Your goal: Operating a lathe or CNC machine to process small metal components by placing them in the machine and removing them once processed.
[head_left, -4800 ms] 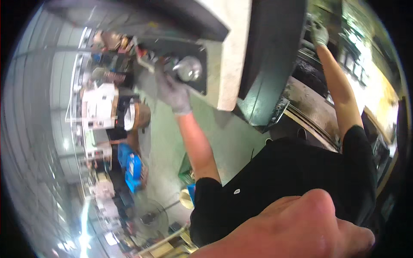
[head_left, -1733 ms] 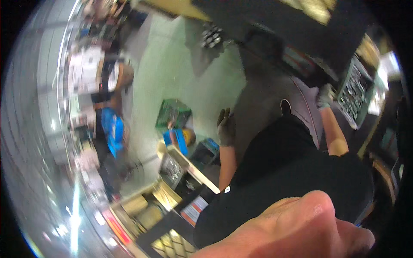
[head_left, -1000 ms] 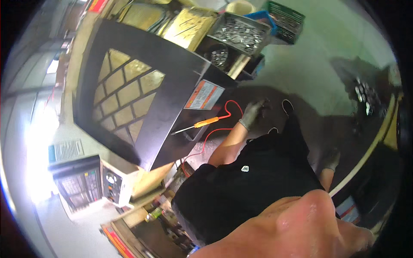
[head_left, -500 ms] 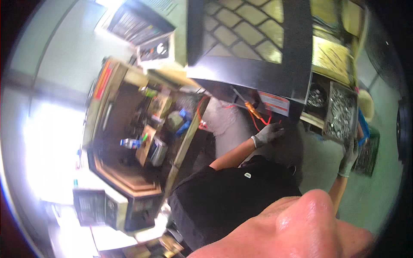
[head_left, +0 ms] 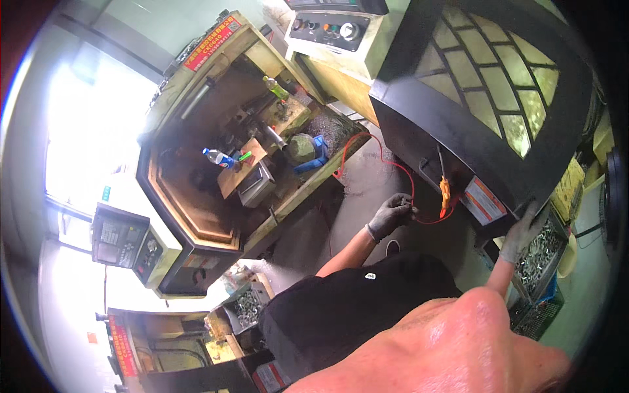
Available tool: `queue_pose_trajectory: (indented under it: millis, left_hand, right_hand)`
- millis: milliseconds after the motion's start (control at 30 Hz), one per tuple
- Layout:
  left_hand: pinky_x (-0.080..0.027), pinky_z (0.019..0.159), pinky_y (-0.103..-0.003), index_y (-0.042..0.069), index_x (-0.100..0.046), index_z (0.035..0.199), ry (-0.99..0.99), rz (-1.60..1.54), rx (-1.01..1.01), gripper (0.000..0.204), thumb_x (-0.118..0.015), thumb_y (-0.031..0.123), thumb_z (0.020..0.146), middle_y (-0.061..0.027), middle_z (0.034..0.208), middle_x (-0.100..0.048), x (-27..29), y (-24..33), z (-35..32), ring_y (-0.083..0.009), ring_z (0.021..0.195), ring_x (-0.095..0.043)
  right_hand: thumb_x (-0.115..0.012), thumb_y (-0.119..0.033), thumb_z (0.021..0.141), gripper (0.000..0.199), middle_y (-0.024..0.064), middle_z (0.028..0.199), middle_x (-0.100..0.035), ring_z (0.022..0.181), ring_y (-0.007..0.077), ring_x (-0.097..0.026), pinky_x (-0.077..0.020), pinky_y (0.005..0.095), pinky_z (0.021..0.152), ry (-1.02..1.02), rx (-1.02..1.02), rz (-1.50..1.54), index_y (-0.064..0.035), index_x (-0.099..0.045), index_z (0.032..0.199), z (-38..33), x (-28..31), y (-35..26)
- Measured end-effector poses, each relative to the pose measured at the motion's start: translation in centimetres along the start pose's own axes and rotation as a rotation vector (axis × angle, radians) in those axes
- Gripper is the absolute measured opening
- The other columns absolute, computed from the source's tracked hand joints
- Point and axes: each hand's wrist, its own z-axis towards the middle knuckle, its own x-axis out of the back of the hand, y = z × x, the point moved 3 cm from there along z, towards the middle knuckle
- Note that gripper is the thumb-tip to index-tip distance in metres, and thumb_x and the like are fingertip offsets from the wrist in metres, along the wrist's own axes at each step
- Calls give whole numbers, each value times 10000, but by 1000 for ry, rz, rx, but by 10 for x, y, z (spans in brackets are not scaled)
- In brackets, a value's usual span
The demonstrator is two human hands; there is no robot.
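Note:
My left hand, in a grey glove, is closed with its fingertips pinched together beside a thin red hose. What it grips, if anything, is too small to make out. An orange air blow gun with a long nozzle rests against the dark machine front, to the right of that hand. My right hand, also gloved, reaches up with fingers stretched out to the lower edge of the black machine door. Just beside it is a tray of small shiny metal parts.
An open machine bay on the left holds a blue-labelled bottle, a wooden board and a green bottle. A control panel juts out at the top. A dark crate stands below the parts tray.
The whole view has swung round. My right hand has gone from beside the metal parts tray to the door's lower edge. My left hand stays near the red hose.

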Motion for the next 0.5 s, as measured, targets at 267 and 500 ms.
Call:
queue_pose_trajectory:
  millis: [267,500]
  left_hand:
    - [-538,763,-305,53,-487,1219,-35,-220,-77,313,-575,112,925,-108,1062,-641,70,36,27,-206,887,-650]
    - [-513,816,-341,15,-440,1313,-240,-242,-31,395,-532,163,959,-126,1152,-605,98,73,28,-210,954,-619]
  right_hand:
    - [-478,-361,984,560,257,1318,-488,1171,323,-514,-395,376,985,223,118,-46,89,-438,1314,-4,-14,12]
    - [-464,-330,990,527,259,1314,-503,1195,329,-507,-389,373,996,327,134,-190,105,-470,1286,-8,-23,6]
